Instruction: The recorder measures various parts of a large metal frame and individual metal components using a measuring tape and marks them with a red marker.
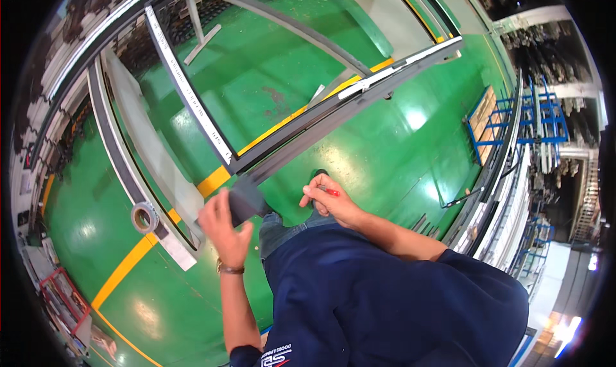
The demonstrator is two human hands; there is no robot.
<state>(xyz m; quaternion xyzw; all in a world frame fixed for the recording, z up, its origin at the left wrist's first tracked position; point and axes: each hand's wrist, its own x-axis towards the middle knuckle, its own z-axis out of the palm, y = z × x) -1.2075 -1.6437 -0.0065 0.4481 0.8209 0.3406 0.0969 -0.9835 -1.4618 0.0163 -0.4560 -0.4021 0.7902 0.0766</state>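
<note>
Clasped a red pen [332, 192] in the curled fingers of the right hand [335, 200], above the green floor [410, 155] and beside the jeans [272, 235]. Spread the fingers and thumb of the left hand [224, 229] at a blurred dark block [247, 199], by the near corner of a dark frame [295, 131]; could not tell whether grasping it, touching it or merely near. Wore a dark bracelet [230, 269] on the left wrist, and a navy shirt [398, 290]. Saw, running from that corner toward the upper left, a white-faced bar [186, 84] bearing writing; toward the upper right, the frame's long dark side, with a short white piece [355, 89] lying along it. Noticed, farther left, a grey-and-white profile [115, 142], with a roll of tape [144, 217] resting near its lower end. Saw a yellow line [125, 274] on the floor below. Made out, well apart, a blue rack [545, 116] holding a wooden panel [486, 118] at the right, and a red rack [66, 301] at the lower left.
</note>
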